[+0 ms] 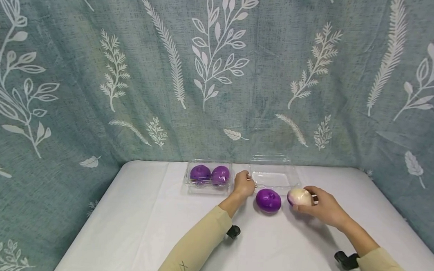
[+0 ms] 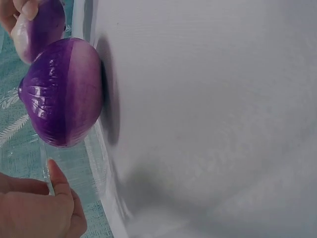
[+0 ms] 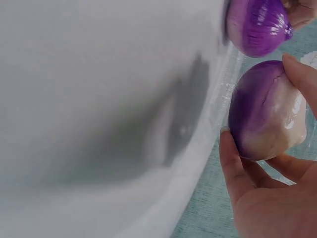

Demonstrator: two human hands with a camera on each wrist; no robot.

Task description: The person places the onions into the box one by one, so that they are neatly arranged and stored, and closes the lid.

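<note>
Right hand grips 1 onion; 1 loose onion's just left of that grip. Left hand pinches the open box by its edge, and left of that pinch 2 boxed onions sit in the full box. So 4 onions, 2 boxes, clear plastic kinda hard to make out.

Both arms extended forward; left fingers pinched, right fingers curved apart.

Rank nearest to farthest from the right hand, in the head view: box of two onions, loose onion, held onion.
1. Held onion: in the right hand.
2. Loose onion: on the table, to its left.
3. Box of two onions: beyond the left hand.
</note>
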